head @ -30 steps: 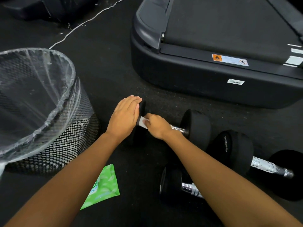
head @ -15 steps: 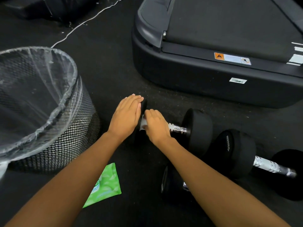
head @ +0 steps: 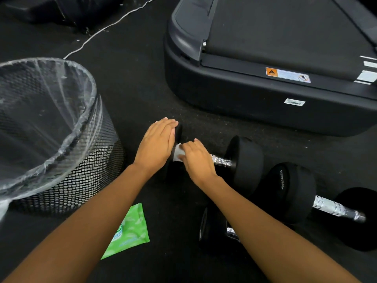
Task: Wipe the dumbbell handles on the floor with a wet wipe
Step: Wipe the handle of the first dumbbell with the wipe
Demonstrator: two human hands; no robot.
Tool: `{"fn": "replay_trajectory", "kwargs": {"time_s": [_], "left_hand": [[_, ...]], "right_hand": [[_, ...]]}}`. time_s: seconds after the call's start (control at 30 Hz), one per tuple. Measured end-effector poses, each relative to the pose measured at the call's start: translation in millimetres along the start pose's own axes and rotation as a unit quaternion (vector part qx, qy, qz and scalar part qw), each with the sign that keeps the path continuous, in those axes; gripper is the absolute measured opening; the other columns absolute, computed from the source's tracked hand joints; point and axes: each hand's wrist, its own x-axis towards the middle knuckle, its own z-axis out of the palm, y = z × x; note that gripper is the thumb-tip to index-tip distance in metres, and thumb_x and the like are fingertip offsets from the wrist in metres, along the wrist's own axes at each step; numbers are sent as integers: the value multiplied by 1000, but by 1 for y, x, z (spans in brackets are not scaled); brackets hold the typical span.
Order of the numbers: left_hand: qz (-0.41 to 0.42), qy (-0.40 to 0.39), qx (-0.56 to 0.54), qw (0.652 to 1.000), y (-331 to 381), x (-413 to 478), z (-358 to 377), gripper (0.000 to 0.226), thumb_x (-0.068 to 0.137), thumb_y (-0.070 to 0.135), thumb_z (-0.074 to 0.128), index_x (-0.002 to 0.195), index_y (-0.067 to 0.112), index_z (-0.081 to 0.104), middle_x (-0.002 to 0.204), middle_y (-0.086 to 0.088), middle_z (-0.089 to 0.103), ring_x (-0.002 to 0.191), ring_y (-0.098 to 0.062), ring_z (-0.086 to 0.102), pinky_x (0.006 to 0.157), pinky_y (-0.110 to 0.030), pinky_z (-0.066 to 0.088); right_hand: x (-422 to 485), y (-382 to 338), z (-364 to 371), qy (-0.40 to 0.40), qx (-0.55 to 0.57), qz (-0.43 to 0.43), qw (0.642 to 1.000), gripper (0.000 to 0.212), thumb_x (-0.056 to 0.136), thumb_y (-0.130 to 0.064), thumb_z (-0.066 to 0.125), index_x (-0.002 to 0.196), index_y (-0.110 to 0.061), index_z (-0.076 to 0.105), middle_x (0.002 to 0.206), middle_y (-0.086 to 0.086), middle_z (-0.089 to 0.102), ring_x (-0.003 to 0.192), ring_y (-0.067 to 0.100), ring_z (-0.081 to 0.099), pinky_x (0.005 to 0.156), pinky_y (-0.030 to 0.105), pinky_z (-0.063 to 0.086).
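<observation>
Your left hand [head: 157, 144] is resting flat, fingers straight, on one head of the black round-headed dumbbell [head: 244, 162] on the floor; your right hand [head: 196, 158] is gripping a white wet wipe [head: 179, 154] round its chrome handle [head: 221, 160].

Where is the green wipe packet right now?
Head view, lower left of centre: the flat green plastic wipe packet lies on the black floor, just right of the left forearm, between the black mesh wastebasket and the nearest black dumbbell.

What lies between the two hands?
A white wet wipe, held on the chrome dumbbell handle by the right hand, beside the left hand; head view.
</observation>
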Motion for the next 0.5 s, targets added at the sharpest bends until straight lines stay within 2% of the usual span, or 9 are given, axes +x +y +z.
{"fn": "replay_trajectory", "kwargs": {"time_s": [0.1,0.2,0.3,0.4,0.5], "left_hand": [[3,-1,-8,1000,0,-1,-1,35,99,12,36,130,6,49,134,-10,52,132,-20,38,112,-30,18],[5,2,-10,1000,-2,-2,0,36,99,16,33,129,7,50,132,-9,53,131,-20,39,111,-28,17],[5,4,-5,1000,-2,-1,2,41,97,21,29,128,7,51,131,-8,54,130,-19,40,109,-25,16],[1,3,-6,1000,-1,0,2,36,98,15,34,128,6,51,131,-10,54,129,-21,41,109,-26,17],[3,4,-3,1000,-2,-1,0,41,98,21,28,127,5,52,130,-11,55,129,-21,42,109,-28,19]], "right_hand": [[-3,11,-2,-19,3,21,1000,31,94,-14,49,123,-6,53,120,11,59,114,23,52,112,32,21],[-4,24,-11,-70,2,83,994,27,98,-16,37,111,-5,58,110,14,61,103,30,56,93,35,38],[5,22,-15,-98,30,139,985,33,100,-23,32,109,-3,58,111,16,61,102,33,56,83,36,43],[8,14,-11,-112,79,98,986,28,98,-18,39,117,-6,56,115,15,59,105,30,56,88,39,46],[8,19,-12,-134,161,85,974,33,99,-21,39,129,-13,50,126,11,55,116,26,51,97,39,42]]}}
